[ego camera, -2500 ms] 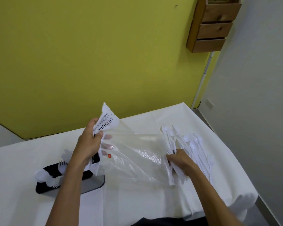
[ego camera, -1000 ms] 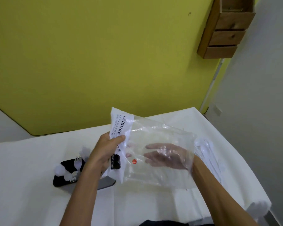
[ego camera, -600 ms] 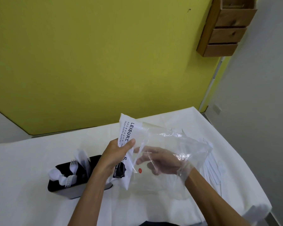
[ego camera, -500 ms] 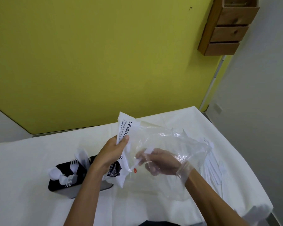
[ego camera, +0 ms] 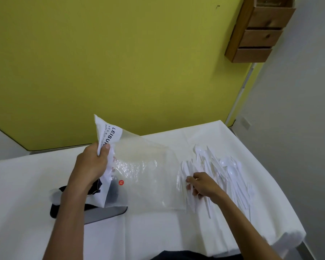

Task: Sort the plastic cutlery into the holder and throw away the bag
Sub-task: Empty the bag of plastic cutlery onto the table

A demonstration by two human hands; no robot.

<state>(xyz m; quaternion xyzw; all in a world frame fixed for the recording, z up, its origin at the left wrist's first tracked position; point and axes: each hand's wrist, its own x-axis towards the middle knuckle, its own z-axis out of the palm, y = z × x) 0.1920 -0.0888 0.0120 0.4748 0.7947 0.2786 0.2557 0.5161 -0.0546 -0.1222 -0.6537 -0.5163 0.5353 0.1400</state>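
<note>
1. L. hand: I see the left hand [ego camera: 91,165] raised above the worktop [ego camera: 26,184], thumb and fingers [ego camera: 106,147] pinching the white printed header of the bag [ego camera: 144,175]. Header text is cut off by the grip; only "LEISU" is readable.
2. Bag: clear film hangs from the pinch to the right, far edge touching the cutlery [ego camera: 227,175]. I cannot make out any contents through the film.
3. R. hand: the right hand [ego camera: 203,186] sits at the pile's left edge, fingers curled round a few white pieces. Fingertips are partly hidden under the hand.
4. Cutlery: loose pile on the worktop's right side, approx. parallel. White on white cloth, so individual types are hard to tell apart; some spoons and a fork show at the far end.
5. Holder [ego camera: 105,212]: black/grey, on the worktop beneath the left forearm. Mostly covered by forearm and bag; compartments not visible.
6. Bkgd: yellow wall [ego camera: 120,62]; wooden drawer unit [ego camera: 259,32], top cut off by frame.
</note>
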